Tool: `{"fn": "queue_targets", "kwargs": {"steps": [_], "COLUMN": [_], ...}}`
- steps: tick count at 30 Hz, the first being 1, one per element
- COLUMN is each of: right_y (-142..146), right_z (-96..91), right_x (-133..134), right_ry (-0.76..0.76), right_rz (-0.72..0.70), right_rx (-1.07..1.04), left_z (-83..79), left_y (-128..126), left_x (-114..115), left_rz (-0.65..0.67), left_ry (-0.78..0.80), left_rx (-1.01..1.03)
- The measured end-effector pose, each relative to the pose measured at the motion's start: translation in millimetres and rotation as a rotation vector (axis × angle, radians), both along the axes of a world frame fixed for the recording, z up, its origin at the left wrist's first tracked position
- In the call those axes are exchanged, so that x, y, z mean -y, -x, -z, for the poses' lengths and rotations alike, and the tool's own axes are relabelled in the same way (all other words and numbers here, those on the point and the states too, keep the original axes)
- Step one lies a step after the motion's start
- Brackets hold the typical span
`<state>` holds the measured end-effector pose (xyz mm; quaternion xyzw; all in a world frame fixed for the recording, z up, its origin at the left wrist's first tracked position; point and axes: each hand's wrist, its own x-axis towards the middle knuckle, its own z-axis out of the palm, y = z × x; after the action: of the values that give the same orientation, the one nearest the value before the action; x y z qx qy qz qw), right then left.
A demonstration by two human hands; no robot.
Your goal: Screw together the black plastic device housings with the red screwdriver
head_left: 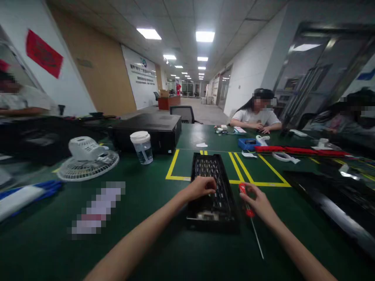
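A black slotted tray lies lengthwise on the green table in front of me. My left hand rests on the tray's middle with its fingers curled; whether anything is in them I cannot tell. Just right of the tray, my right hand holds a red-handled screwdriver. Its thin metal shaft runs down towards me and to the right, ending near the table surface.
A white fan lies at the left, a lidded plastic cup and a black box behind. Yellow tape lines mark the table. A blue bin and red strip sit far right. Other people sit across.
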<state>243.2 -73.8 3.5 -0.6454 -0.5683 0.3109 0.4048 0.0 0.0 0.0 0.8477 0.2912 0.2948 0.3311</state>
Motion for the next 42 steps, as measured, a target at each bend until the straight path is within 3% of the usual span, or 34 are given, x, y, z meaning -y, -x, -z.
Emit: {"fn": "queue_targets", "kwargs": {"steps": [3,10,18,22,29,42], "right_y": [4,-2,15,34,53,60], "right_z": [-9.6,-42.3,-82.4,-91.4,-101.2,-113.4], "right_x": [2,-10,-32,-28,-3,18], "right_ry": [0.071,0.135,0.048,-0.126,-0.376,-0.542], "right_rz": [0.004,-0.061,0.001,-0.061,-0.178,-0.284], "right_rx": [-0.225,-0.651,-1.098,-1.293,-1.336,-1.232], "left_z": [1.6,5.5,2.7,-1.6,-6.9,-15.6], "left_y": [8,28,35,30,18,9], "left_x": [7,29,63,75,88,104], "left_rz": [0.010,-0.152,-0.194,-0.221,-0.176,-0.179], "left_ry": [0.094,0.315,0.466,0.565,0.724,0.813], "left_rx": [0.037,0.224,0.431,0.525,0.631,0.627]}}
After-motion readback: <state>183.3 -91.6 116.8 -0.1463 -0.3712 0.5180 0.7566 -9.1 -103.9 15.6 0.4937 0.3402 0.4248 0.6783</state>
